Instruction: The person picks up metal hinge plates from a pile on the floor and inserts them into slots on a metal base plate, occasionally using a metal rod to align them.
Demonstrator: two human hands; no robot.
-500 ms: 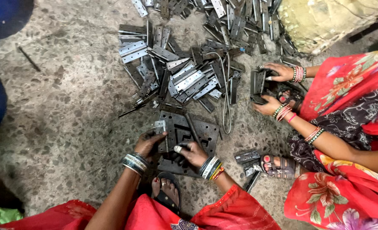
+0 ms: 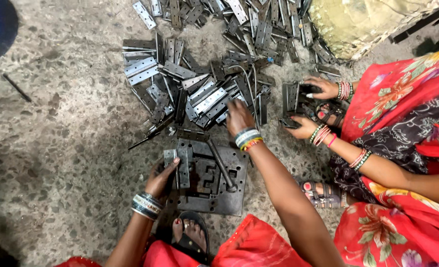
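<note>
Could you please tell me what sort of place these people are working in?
Probably a small floor-level metalworking or hinge-assembly workshop: a heap of steel hinge plates lies on a bare speckled concrete floor, and a heavy metal jig block sits before the seated person.

Bare floor (image 2: 66, 148) lies open on the left; the hinge pile (image 2: 204, 94) blocks the far side, a co-worker's hands (image 2: 313, 113) the right.

Hinge pile (image 2: 199, 94) lies behind metal plate (image 2: 210, 180); rod (image 2: 221, 164) on plate.
</note>
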